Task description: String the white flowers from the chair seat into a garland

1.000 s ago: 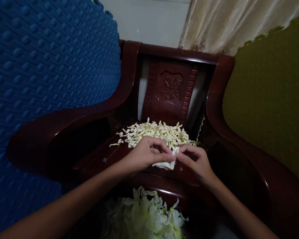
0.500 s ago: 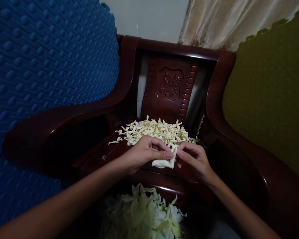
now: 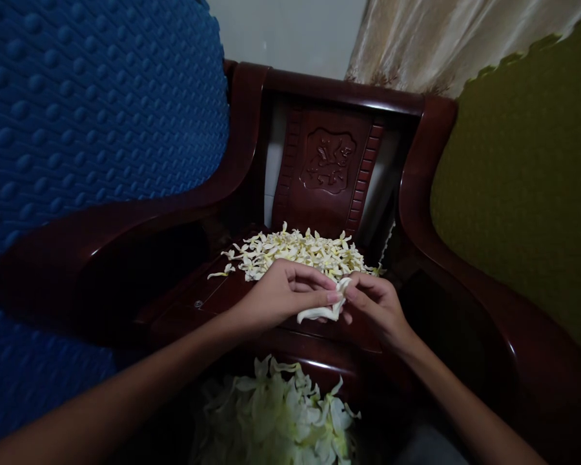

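Between my two hands is a white flower [image 3: 319, 312], bent, with one pale petal hanging out below the fingers. My left hand [image 3: 290, 290] pinches it between thumb and fingers. From the other side, my right hand [image 3: 375, 302] grips the flower's upper end with thumb and forefinger, the fingertips of both hands nearly touching. Behind the hands, a pile of small cream-white flowers [image 3: 310, 250] lies on the seat of a dark red wooden chair [image 3: 326, 200]. Below the hands is a heap of larger white and pale green flowers [image 3: 283, 413]; what holds it is too dark to tell.
The chair's curved arms rise at both sides. A blue textured mat [image 3: 97, 103] stands at the left, an olive-green mat [image 3: 523, 187] at the right. Beige curtain [image 3: 416, 39] hangs behind. One loose flower [image 3: 221, 272] lies left of the pile.
The fingers have closed in slightly on the flower, and its upper part shows less between them. The view has shifted a little; both hands remain in nearly the same place.
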`<state>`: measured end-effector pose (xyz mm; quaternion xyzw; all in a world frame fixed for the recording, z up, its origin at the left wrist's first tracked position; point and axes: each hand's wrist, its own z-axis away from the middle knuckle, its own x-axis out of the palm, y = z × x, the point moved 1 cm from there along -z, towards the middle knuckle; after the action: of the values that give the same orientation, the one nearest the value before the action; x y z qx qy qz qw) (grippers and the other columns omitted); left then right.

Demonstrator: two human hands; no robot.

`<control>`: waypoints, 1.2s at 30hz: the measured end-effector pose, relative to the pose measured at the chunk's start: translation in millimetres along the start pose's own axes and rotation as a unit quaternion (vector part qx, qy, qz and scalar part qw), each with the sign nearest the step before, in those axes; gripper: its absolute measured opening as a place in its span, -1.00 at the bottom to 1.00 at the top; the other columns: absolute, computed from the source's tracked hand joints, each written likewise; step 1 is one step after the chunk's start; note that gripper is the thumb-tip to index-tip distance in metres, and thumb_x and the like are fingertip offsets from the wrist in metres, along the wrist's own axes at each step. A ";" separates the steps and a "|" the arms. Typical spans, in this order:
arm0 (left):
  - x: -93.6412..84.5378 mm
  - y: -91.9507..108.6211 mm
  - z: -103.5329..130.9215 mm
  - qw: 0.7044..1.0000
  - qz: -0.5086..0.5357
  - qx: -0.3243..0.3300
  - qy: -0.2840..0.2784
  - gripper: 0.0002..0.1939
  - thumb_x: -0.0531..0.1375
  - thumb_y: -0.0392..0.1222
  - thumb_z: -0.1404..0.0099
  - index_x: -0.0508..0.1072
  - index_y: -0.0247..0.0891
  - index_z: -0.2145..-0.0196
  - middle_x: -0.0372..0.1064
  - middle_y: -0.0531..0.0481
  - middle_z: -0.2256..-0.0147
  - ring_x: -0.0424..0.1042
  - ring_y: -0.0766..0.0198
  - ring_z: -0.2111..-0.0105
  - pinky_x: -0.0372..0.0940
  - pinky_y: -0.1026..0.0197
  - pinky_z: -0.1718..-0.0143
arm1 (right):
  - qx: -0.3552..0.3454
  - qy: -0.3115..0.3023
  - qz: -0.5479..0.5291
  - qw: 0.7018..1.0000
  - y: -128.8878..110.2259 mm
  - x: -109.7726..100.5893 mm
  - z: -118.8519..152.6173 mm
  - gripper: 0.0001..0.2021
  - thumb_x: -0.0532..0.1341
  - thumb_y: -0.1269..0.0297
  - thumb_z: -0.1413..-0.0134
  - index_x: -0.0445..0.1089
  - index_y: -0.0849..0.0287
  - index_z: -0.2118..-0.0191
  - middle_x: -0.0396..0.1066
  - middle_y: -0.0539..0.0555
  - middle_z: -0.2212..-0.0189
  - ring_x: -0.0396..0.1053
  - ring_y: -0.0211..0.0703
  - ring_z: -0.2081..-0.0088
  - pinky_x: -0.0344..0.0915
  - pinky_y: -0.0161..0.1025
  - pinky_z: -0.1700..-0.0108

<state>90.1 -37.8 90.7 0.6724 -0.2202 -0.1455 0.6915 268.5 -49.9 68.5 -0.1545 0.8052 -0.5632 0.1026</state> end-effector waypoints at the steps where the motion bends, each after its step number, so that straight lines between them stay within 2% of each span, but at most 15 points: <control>1: 0.5 -0.6 -0.2 1.000 0.006 0.005 -0.003 -0.78 0.39 -0.23 -0.01 0.55 -0.38 0.36 0.53 -0.05 0.45 0.50 0.28 0.44 0.45 0.27 0.38 | -0.001 0.003 0.002 1.000 0.0 0.0 -0.5 -0.76 0.25 0.16 -0.11 0.36 0.19 0.48 0.38 -0.01 0.58 0.27 -0.31 0.58 0.21 -0.32 0.47; 5: 1.7 -2.9 -1.2 1.000 0.005 0.027 0.002 -0.77 0.37 -0.20 -0.04 0.56 -0.37 0.34 0.52 -0.04 0.44 0.51 0.23 0.39 0.50 0.18 0.36 | 0.002 0.020 0.037 0.999 0.0 0.1 -1.9 -0.75 0.27 0.12 -0.08 0.37 0.18 0.48 0.39 -0.01 0.58 0.28 -0.30 0.58 0.22 -0.33 0.50; 11: 1.1 -1.6 -1.2 0.986 -0.112 0.110 0.050 -0.76 0.33 -0.17 -0.09 0.59 -0.35 0.29 0.56 -0.10 0.32 0.52 0.18 0.29 0.45 0.21 0.23 | -0.009 0.027 0.089 0.996 2.2 -2.0 -1.7 -0.80 0.27 0.15 -0.08 0.37 0.16 0.43 0.34 -0.03 0.58 0.26 -0.29 0.55 0.20 -0.32 0.48; 15: 2.5 -1.1 0.8 0.981 -0.144 0.118 0.059 -0.73 0.31 -0.15 -0.11 0.58 -0.34 0.24 0.55 -0.11 0.24 0.52 0.14 0.22 0.44 0.21 0.20 | -0.027 0.021 0.118 0.992 2.7 -4.0 -1.3 -0.82 0.26 0.17 -0.09 0.36 0.17 0.41 0.32 -0.02 0.53 0.24 -0.28 0.50 0.17 -0.32 0.44; 20: 4.2 -2.9 2.4 0.973 -0.170 0.147 0.063 -0.76 0.30 -0.15 -0.12 0.58 -0.33 0.26 0.56 -0.10 0.29 0.53 0.16 0.27 0.42 0.25 0.28 | -0.026 -0.002 0.106 0.994 -0.5 -3.5 -1.5 -0.77 0.21 0.12 -0.12 0.36 0.18 0.42 0.30 -0.01 0.54 0.23 -0.25 0.49 0.17 -0.31 0.43; 23: 3.0 -2.9 1.7 0.966 -0.187 0.166 0.063 -0.80 0.30 -0.18 -0.12 0.59 -0.33 0.29 0.56 -0.08 0.31 0.52 0.20 0.29 0.41 0.27 0.27 | -0.031 0.012 0.126 0.991 0.0 -3.2 -2.4 -0.77 0.26 0.15 -0.08 0.36 0.18 0.46 0.29 -0.03 0.56 0.21 -0.27 0.49 0.15 -0.32 0.43; 27: 1.0 -1.2 -0.3 0.975 -0.156 0.146 0.057 -0.86 0.32 -0.23 -0.08 0.58 -0.34 0.37 0.55 -0.07 0.35 0.52 0.22 0.31 0.40 0.26 0.24 | -0.024 0.011 0.142 0.990 4.1 -3.2 -2.2 -0.78 0.32 0.14 0.00 0.40 0.18 0.44 0.31 -0.03 0.54 0.21 -0.27 0.49 0.15 -0.32 0.44; 30: -0.3 -0.8 -1.4 0.983 -0.126 0.124 0.056 -0.88 0.35 -0.24 -0.02 0.57 -0.34 0.44 0.55 -0.06 0.40 0.51 0.22 0.35 0.41 0.25 0.27 | -0.018 0.003 0.154 0.988 5.2 -3.1 -1.1 -0.76 0.35 0.14 0.05 0.38 0.19 0.48 0.25 -0.06 0.59 0.17 -0.30 0.53 0.12 -0.33 0.48; 36: -5.0 -3.2 -3.4 0.984 -0.121 0.123 0.042 -0.88 0.38 -0.22 0.02 0.58 -0.31 0.48 0.55 -0.04 0.45 0.51 0.24 0.38 0.39 0.25 0.25 | -0.015 0.003 0.162 0.987 2.6 -1.8 -0.4 -0.75 0.38 0.14 0.10 0.38 0.18 0.48 0.22 -0.06 0.61 0.14 -0.29 0.54 0.09 -0.33 0.51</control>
<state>87.8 -32.5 87.0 0.7796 -0.1246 -0.1712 0.5894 269.7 -48.1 66.1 -0.0219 0.8282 -0.5278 0.1874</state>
